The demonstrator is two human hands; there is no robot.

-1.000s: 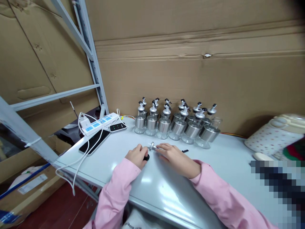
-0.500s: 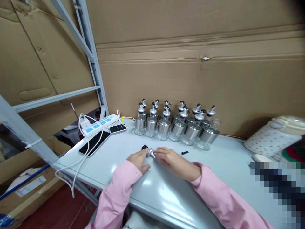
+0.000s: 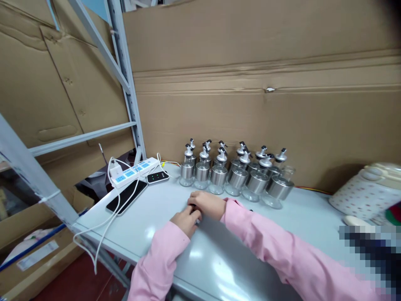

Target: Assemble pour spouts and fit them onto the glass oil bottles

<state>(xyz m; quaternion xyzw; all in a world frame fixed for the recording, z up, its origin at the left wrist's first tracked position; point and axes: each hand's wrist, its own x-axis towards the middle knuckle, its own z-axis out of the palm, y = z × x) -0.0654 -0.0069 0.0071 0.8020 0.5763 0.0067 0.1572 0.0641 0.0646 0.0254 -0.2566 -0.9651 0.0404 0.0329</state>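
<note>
Both of my hands lie on the pale grey table [image 3: 219,259], in pink sleeves. My left hand [image 3: 186,220] is curled, fingers closed, and touches my right hand. My right hand [image 3: 205,203] lies palm down just beyond it, fingers bent over a spot on the table; whatever is under them is hidden. A cluster of several glass and steel dispenser bottles [image 3: 236,175] with silver pour spouts stands a little beyond my hands, against the cardboard wall.
A white power strip [image 3: 133,171] with white cables, a black phone [image 3: 127,196] and a small black device [image 3: 157,177] lie at the table's far left. A dotted white appliance [image 3: 366,190] stands at right. A grey metal shelf post [image 3: 125,75] rises at left. Cardboard sheets form the back wall.
My right hand has moved left and now covers the small silver spout and black cap that lay between my hands. My view has tilted up a little.
</note>
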